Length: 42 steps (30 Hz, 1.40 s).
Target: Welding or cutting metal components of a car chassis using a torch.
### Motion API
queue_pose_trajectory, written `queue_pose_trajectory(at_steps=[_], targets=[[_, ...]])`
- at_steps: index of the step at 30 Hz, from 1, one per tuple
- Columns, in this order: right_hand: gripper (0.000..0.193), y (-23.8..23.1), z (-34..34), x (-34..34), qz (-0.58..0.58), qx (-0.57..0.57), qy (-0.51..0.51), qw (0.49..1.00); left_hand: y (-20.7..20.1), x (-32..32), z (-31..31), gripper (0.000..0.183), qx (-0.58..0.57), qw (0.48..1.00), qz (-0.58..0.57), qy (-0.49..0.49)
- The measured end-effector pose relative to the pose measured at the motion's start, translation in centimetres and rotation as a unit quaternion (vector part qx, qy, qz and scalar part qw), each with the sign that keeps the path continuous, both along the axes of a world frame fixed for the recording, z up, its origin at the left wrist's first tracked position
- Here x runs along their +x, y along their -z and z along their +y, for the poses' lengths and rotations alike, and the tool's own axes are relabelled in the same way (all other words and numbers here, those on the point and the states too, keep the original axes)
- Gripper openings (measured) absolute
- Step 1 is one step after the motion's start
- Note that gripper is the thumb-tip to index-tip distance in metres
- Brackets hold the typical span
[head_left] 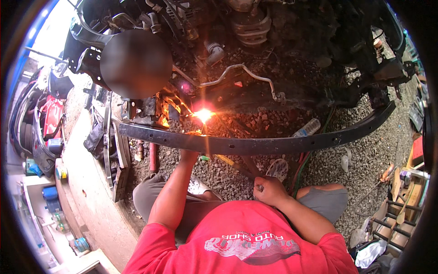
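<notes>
The left hand (196, 133) is mostly hidden by the bar (269, 145) before it, near a glare (203, 115); its grip cannot be told. A tool is clasped by the right hand (271, 191).

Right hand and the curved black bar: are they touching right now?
Apart. The head view shows it: the right hand sits below the curved black bar in the picture, with gravel visible between them.
</notes>
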State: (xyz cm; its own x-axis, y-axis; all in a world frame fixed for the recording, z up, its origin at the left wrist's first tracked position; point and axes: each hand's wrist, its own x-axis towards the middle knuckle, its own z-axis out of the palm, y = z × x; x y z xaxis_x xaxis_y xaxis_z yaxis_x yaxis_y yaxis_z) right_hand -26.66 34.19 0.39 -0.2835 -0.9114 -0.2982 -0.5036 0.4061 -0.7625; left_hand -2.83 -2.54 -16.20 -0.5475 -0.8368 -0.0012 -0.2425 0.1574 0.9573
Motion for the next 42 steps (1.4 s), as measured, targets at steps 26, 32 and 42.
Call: queue_pose_trajectory(at_steps=[26, 32, 42], targets=[[0.017, -1.1, -0.6, 0.0, -0.012, 0.028, -0.009, 0.999, -3.4, -2.1, 0.6, 0.011, -0.073, 0.997, -0.037, 0.001], [0.016, -1.0, -0.6, -0.1, -0.005, 0.018, -0.006, 1.000, -5.8, -3.5, 1.0, 0.015, -0.027, 0.999, -0.005, 0.016], [0.016, -0.9, -1.1, 0.3, -0.016, 0.020, -0.017, 1.000, -5.4, -1.7, 1.5, 0.016, -0.208, 0.976, -0.009, -0.056]])
